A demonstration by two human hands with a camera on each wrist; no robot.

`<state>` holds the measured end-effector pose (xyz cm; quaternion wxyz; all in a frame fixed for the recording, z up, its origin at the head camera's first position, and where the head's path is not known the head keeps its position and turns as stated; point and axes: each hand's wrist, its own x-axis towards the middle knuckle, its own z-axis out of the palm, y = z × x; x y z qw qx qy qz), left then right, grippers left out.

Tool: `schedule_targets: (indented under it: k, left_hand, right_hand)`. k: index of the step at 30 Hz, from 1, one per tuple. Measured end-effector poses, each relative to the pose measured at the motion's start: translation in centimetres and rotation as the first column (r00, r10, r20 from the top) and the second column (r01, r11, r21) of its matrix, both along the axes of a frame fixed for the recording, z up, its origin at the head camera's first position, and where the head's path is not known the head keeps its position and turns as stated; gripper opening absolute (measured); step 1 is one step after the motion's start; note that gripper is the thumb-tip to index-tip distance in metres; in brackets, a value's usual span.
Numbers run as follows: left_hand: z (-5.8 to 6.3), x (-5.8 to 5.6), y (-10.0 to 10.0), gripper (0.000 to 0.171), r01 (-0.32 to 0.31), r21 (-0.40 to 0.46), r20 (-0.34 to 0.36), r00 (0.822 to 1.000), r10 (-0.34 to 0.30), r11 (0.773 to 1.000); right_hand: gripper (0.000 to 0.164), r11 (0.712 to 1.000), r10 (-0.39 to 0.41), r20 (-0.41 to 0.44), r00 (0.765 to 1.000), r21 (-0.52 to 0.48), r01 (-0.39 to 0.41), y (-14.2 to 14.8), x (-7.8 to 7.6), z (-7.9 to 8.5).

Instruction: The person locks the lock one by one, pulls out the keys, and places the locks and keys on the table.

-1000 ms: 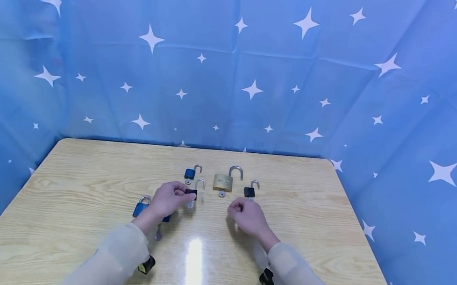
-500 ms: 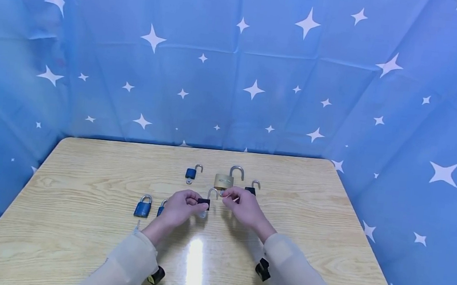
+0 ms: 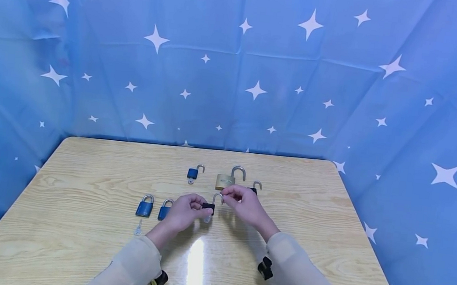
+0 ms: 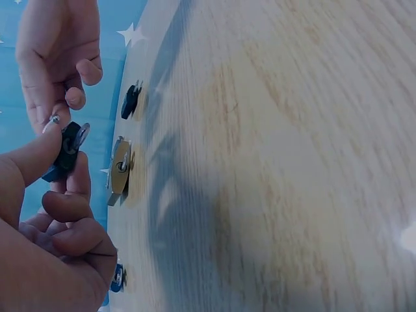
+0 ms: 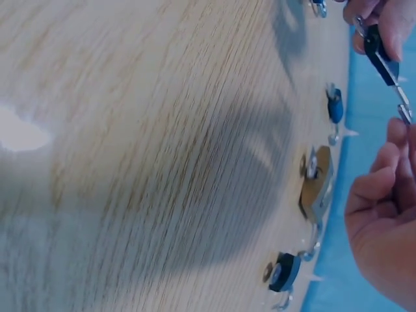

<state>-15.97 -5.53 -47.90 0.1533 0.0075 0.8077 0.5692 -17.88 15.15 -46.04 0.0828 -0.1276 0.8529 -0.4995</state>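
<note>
My left hand (image 3: 185, 213) pinches a small black padlock (image 3: 208, 208) between thumb and fingers, above the table. A silver key (image 4: 80, 137) sits in its keyhole, seen in the left wrist view. The padlock's shackle (image 3: 217, 197) is raised, with one end out of the body. My right hand (image 3: 245, 206) has its thumb and fingertips on the shackle's free end. The right wrist view shows the shackle (image 5: 402, 101) reaching from the black body to those fingertips. Part of the padlock body is covered by my left fingers.
Behind the hands lie a brass padlock (image 3: 225, 182), a small blue padlock (image 3: 192, 174) and another black padlock (image 5: 285, 272), all with raised shackles and keys. Two blue padlocks with lowered shackles, one the left blue padlock (image 3: 144, 209), lie left, near a loose key (image 3: 138, 228).
My left hand has carried the black padlock to the right and slightly nearer. My right hand has come left to meet its shackle, and its fingertips are now on it.
</note>
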Motion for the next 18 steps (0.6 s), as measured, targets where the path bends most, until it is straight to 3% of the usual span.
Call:
schedule_targets:
  k: [2, 7, 9, 14, 18]
  left_hand:
    - [-0.1, 0.0, 0.0, 0.031, 0.001, -0.002, 0.000, 1.000, -0.001, 1.000]
    - [-0.3, 0.0, 0.2, 0.035, 0.007, -0.041, 0.019, 1.000, -0.006, 0.999]
    - [-0.3, 0.1, 0.3, 0.036, 0.012, -0.050, 0.016, 1.000, -0.012, 0.999]
    - [-0.5, 0.1, 0.6, 0.035, 0.019, -0.026, 0.001, 1.000, -0.019, 0.999]
    - [-0.5, 0.1, 0.8, 0.032, 0.026, -0.001, -0.008, 1.000, -0.026, 1.000]
  right_hand:
    - [0.018, 1.000, 0.003, 0.016, 1.000, -0.026, -0.003, 0.0, 0.0, 0.0]
    - [0.021, 0.990, 0.048, 0.100, 0.994, -0.136, -0.034, -0.4, 0.9, 2.3]
    - [0.022, 0.987, 0.058, 0.124, 0.991, -0.155, -0.039, -0.6, 0.9, 2.5]
    - [0.020, 0.994, 0.025, 0.092, 0.995, -0.106, -0.015, -0.6, -0.1, 0.5]
    - [0.020, 0.998, 0.008, 0.034, 0.999, -0.070, -0.005, -1.1, -0.1, 0.2]
